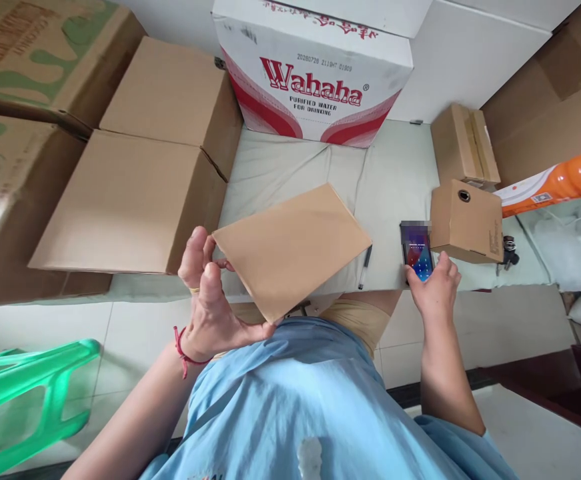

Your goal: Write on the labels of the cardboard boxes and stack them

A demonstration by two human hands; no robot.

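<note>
A flat brown kraft notebook or folder (295, 250) is tilted above the front edge of the covered table (290, 160). My left hand (215, 307) grips its left side, with the thumb at the near corner and fingers at the upper left corner. My right hand (435, 283) is at the lower end of a phone (417, 250) with a lit screen, its thumb and fingers around the edges. The phone lies on the table beside a small brown box (467, 220). A pen (365, 268) rests just right of the notebook.
Large cartons (120, 200) stand at the left, and a white and red Wahaha box (315, 80) at the back. Another small box (463, 143), an orange bottle-shaped object (560, 180) and keys (509, 253) are at the right. A green stool (45, 393) stands lower left.
</note>
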